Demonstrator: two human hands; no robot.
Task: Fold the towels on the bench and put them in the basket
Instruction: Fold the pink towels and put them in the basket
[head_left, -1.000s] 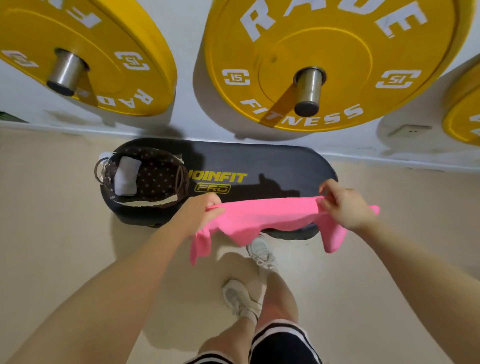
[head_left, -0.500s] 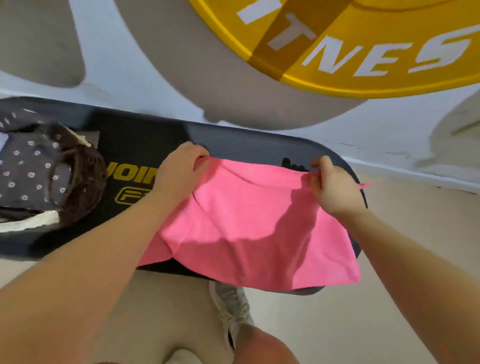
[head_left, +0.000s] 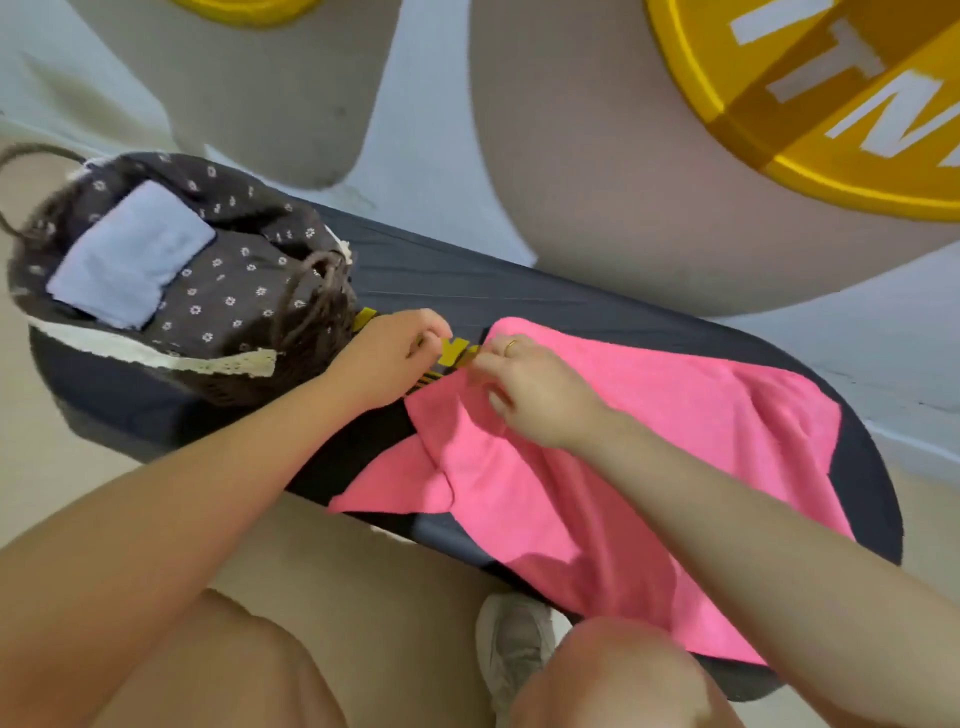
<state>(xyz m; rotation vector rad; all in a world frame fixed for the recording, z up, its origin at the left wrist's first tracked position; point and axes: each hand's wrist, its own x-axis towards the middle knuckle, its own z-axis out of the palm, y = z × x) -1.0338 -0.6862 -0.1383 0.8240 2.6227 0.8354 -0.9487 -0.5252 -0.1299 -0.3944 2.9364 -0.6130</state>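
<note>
Dark padded bench (head_left: 597, 306) carries a pink towel (head_left: 649, 441), whose left edge the right hand (head_left: 535, 395) pinches. Just left, the left hand (head_left: 387, 358) curls, grip unclear; the basket (head_left: 291, 332) sits beyond it.

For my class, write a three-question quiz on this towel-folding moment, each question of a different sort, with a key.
1. True or false: the pink towel lies fully inside the basket.
2. Which hand pinches the pink towel's edge? A) left hand B) right hand
3. Fill in: the folded pale blue towel lies in the ____.

Key: 1 false, it is spread on the bench. 2 B, as far as shows. 3 basket.
</note>
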